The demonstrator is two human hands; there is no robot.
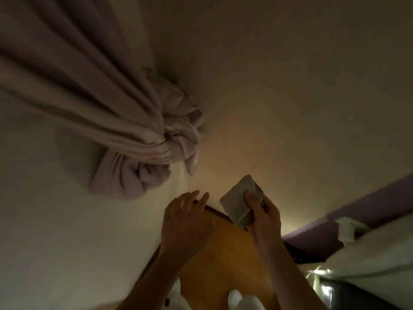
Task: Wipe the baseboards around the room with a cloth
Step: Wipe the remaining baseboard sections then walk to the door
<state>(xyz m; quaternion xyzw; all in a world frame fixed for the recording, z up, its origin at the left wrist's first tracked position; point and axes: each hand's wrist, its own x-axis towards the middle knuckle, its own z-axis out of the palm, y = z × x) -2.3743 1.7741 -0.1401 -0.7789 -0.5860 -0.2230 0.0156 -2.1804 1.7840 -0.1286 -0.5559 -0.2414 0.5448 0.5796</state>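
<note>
My right hand [263, 217] grips a folded grey cloth [240, 201] and holds it against the wall just above the dark baseboard [218, 211], in the room's corner. The baseboard runs as a thin dark strip along the foot of the cream wall, where it meets the orange-brown wooden floor [228, 253]. My left hand [185, 222] is spread with straight fingers, its fingertips touching the wall at the corner and covering the left part of the baseboard. The light is dim.
A knotted pale-pink curtain [143, 153] hangs low against the left wall, just above my left hand. At the right stands a bed with a purple side [357, 211] and white bedding [368, 249]. White socked feet [241, 298] show at the bottom.
</note>
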